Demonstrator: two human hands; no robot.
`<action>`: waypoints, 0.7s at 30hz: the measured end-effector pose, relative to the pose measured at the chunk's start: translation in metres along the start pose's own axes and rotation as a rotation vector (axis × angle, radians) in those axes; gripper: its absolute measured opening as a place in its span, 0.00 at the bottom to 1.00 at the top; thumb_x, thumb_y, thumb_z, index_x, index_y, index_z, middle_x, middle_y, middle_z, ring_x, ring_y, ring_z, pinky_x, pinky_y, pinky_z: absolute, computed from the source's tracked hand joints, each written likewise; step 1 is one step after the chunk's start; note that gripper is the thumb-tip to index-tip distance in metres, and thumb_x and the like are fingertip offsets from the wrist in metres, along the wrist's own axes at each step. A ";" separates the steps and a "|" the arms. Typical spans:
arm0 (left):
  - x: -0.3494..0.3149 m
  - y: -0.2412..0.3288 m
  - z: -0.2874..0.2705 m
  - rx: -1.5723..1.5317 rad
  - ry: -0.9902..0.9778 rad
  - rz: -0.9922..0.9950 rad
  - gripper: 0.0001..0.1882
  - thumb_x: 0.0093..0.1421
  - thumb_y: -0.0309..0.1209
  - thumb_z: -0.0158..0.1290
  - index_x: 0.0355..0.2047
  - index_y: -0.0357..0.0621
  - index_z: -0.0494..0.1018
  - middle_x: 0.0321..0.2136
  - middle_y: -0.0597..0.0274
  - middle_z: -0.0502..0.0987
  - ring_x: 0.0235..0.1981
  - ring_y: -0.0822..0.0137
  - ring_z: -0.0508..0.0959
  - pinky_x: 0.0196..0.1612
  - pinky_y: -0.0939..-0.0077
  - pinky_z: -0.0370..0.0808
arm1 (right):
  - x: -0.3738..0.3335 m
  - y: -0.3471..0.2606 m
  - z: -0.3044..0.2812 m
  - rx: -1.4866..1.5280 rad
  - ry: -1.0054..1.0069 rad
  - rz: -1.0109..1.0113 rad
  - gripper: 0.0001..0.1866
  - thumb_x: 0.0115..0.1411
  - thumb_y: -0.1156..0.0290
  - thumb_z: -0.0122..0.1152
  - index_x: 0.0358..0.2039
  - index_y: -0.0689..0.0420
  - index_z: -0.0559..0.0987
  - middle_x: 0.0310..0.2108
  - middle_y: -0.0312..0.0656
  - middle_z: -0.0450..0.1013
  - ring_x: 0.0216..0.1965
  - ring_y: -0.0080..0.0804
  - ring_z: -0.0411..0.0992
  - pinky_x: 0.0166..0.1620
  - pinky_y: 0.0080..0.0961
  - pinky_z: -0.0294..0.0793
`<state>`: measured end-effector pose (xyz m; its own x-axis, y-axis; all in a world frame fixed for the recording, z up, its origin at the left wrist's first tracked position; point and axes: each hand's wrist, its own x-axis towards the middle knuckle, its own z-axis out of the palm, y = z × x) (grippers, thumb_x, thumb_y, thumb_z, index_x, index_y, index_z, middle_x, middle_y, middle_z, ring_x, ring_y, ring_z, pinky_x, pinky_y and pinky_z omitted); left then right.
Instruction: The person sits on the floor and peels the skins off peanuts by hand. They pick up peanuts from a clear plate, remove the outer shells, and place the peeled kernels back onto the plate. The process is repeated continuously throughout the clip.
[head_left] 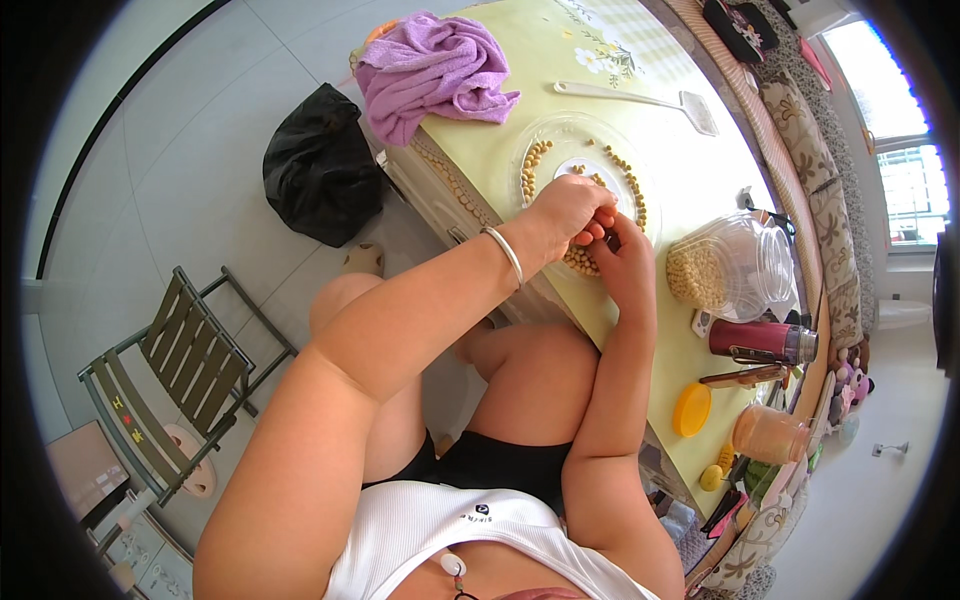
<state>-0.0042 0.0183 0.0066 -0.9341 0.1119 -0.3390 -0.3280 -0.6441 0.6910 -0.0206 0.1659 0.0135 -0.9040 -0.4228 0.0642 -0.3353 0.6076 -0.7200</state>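
My left hand (pixel 572 215), with a white bangle at the wrist, reaches over a clear round plate (pixel 566 128). Its fingers are bent and pressed together. Close against it, my right hand (pixel 628 262) has its thumb and fingers pinched, and the fingertips of both hands meet. Whatever lies between them is hidden or too small to name. Round tan beans (pixel 637 190) sit on the plate, in a curved row along its right side and in a cluster at the left. More beans (pixel 581 262) gather at the near edge, partly covered by my hands.
Right of the plate a clear plastic jar (pixel 745 268) of beans lies tilted, beside a dark red flask (pixel 750 340), a yellow lid (pixel 691 410) and another jar (pixel 768 434). Beyond are a white spatula (pixel 640 97) and purple towel (pixel 435 75). A black bag (pixel 322 168) and folding chair (pixel 190 365) stand left.
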 end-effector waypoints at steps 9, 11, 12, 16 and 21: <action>0.003 -0.002 0.000 0.011 -0.010 0.012 0.09 0.59 0.34 0.51 0.25 0.43 0.73 0.22 0.66 0.74 0.19 0.77 0.71 0.21 0.84 0.68 | 0.001 0.008 0.001 0.085 0.013 0.016 0.11 0.51 0.78 0.58 0.37 0.63 0.76 0.27 0.40 0.72 0.27 0.26 0.69 0.33 0.25 0.70; 0.003 -0.002 0.001 0.014 -0.012 0.014 0.09 0.59 0.33 0.50 0.25 0.43 0.73 0.22 0.66 0.74 0.19 0.77 0.71 0.21 0.84 0.67 | 0.001 0.009 0.001 0.090 0.002 0.030 0.12 0.53 0.80 0.57 0.39 0.63 0.76 0.29 0.37 0.73 0.29 0.22 0.70 0.35 0.21 0.70; 0.004 -0.002 0.002 0.017 -0.009 0.012 0.09 0.59 0.33 0.50 0.25 0.43 0.73 0.22 0.66 0.74 0.19 0.77 0.71 0.21 0.84 0.67 | 0.002 0.011 0.001 0.081 -0.007 0.041 0.13 0.54 0.81 0.56 0.41 0.64 0.76 0.30 0.35 0.74 0.32 0.19 0.70 0.37 0.18 0.71; 0.006 -0.004 0.002 0.028 -0.008 0.021 0.09 0.60 0.33 0.50 0.25 0.44 0.72 0.22 0.67 0.74 0.19 0.78 0.71 0.21 0.85 0.67 | 0.002 0.018 0.004 0.130 0.033 0.019 0.10 0.52 0.79 0.57 0.37 0.63 0.76 0.26 0.38 0.71 0.26 0.23 0.67 0.31 0.23 0.69; 0.006 -0.003 0.004 0.043 0.004 0.030 0.09 0.60 0.33 0.49 0.25 0.44 0.72 0.22 0.67 0.73 0.19 0.78 0.71 0.21 0.84 0.67 | 0.001 0.011 0.002 0.120 0.028 0.034 0.10 0.53 0.79 0.57 0.37 0.63 0.76 0.25 0.36 0.71 0.25 0.20 0.66 0.30 0.21 0.68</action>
<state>-0.0091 0.0245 0.0051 -0.9430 0.0896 -0.3204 -0.3056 -0.6138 0.7279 -0.0249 0.1707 0.0047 -0.9219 -0.3832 0.0569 -0.2719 0.5353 -0.7997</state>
